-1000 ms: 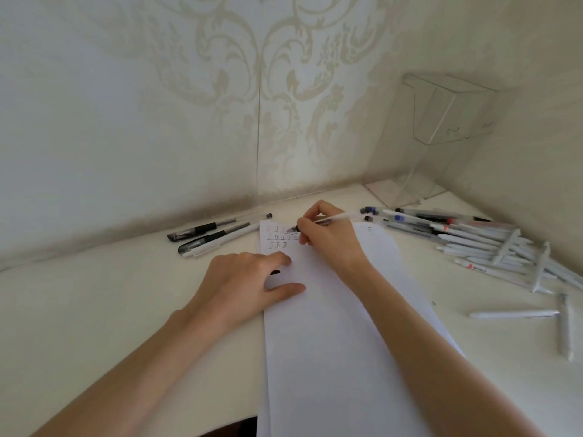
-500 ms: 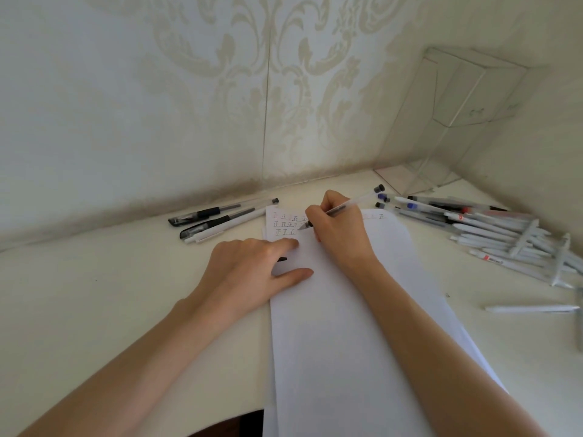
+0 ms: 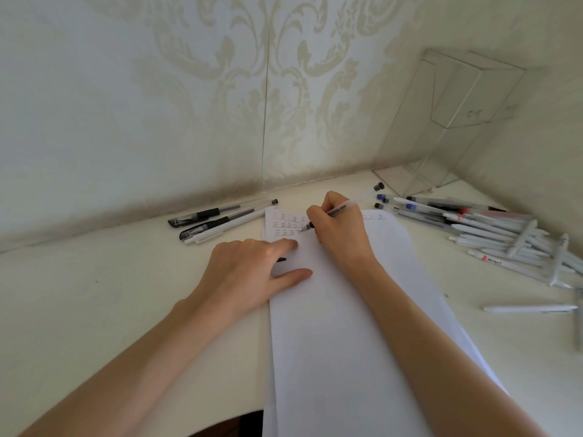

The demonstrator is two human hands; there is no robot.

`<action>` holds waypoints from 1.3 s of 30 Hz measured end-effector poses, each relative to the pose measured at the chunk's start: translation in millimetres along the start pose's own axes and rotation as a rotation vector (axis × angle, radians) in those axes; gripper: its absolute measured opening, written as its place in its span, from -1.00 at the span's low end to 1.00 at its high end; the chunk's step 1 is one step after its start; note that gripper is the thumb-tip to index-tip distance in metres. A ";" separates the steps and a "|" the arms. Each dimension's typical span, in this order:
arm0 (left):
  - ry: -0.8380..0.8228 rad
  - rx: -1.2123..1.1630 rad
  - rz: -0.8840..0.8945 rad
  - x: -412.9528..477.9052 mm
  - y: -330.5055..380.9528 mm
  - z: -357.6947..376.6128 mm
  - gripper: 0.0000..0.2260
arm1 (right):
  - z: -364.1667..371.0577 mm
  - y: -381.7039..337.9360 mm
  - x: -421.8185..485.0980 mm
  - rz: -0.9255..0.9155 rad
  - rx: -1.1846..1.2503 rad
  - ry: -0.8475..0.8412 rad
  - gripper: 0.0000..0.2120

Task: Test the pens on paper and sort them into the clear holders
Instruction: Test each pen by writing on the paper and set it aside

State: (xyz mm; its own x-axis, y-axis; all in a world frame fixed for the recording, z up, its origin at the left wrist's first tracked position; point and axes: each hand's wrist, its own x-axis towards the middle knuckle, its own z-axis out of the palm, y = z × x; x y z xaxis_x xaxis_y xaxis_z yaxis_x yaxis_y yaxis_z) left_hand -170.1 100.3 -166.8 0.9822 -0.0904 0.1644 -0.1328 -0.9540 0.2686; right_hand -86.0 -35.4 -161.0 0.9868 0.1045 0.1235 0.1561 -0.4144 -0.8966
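Cream desk (image 3: pixel 94 310): right hand (image 3: pixel 339 231) pinches clear black pen (image 3: pixel 359 201), tip on paper (image 3: pixel 347 326); left hand (image 3: pixel 249 272) flat; clear holder (image 3: pixel 457 99), far-right corner.

A cream bench (image 3: pixel 94 310) spreads wide to the left of the left grip (image 3: pixel 249 272), one tiny dark speck (image 3: pixel 96 281) on it out that way. Beyond the right grip (image 3: pixel 340 228) rises a pale wall (image 3: pixel 126 105) with beige damask scrolls, a vertical seam (image 3: pixel 265 121) down it and a greyish smudged band (image 3: pixel 126 216) along its foot. A second wall (image 3: pixel 542 159) meets it further right. Nearer than both grips, a dark gap (image 3: pixel 249 421) shows below the bench edge.
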 end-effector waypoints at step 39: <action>0.286 -0.424 0.102 8.8 -20.0 7.3 -0.76 | -9.0 -17.7 -16.4 -0.048 0.518 -0.189 -0.65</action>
State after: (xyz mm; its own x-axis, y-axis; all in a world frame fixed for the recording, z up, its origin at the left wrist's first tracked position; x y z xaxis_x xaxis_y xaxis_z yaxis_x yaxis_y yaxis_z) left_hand -157.9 116.5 -177.6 0.8938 -0.0382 0.4468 -0.3261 -0.7394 0.5890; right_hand -104.5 -37.9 -143.3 0.9468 0.2925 0.1339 0.1125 0.0889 -0.9897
